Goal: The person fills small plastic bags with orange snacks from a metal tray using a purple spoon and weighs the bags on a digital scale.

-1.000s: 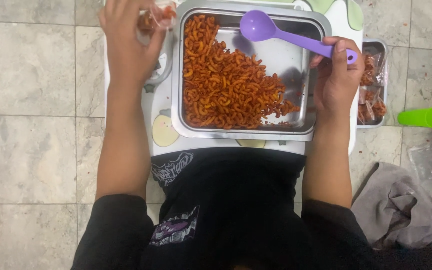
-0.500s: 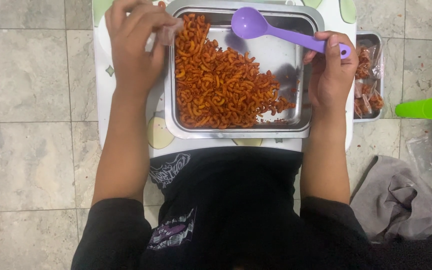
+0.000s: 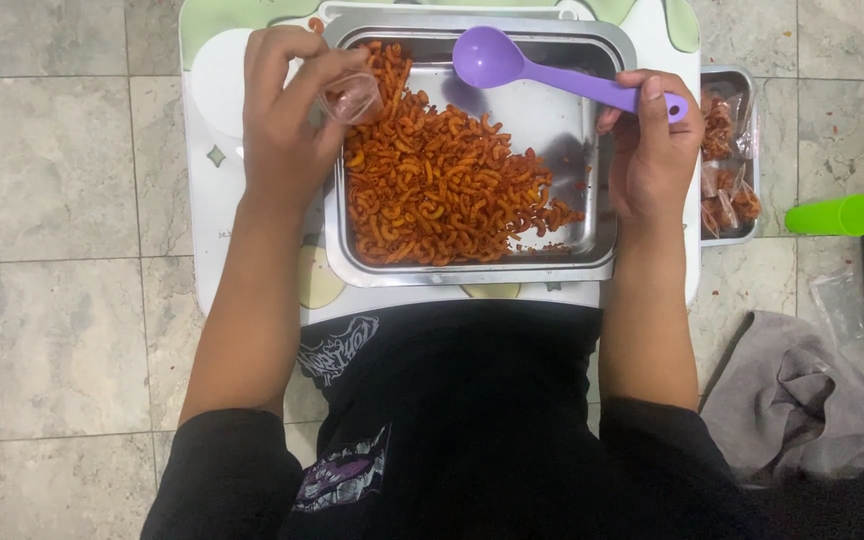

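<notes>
Two hands are over the steel tray [image 3: 607, 262], which sits on a small white and green worktop [image 3: 214, 180] above the person's lap. Her left hand [image 3: 282, 130] is curled round a small clear cup [image 3: 354, 97], fingers pinching its sides, with the mouth of the cup tipped toward the orange macaroni [image 3: 442, 190] at that hand's side of the tray. The right hand [image 3: 657, 150] is closed on the handle of a purple spoon [image 3: 552, 75], whose bowl hangs empty over the bare far part of the tray, not touching the food. To do this well, I would say, the spoon ought to come down into the thick of the heap and lift a modest load, while the cup is held level and close over the tray, so that whatever spills falls back in. The pile lies mostly toward the left hand; the metal near the right hand is nearly bare, with only crumbs. Just beyond the right hand a second, narrower tray [image 3: 742, 235] holds small clear bags of the same snack. Farther out on the floor lie a green cup [image 3: 832, 215] on its side and a grey cloth [image 3: 802, 400].
</notes>
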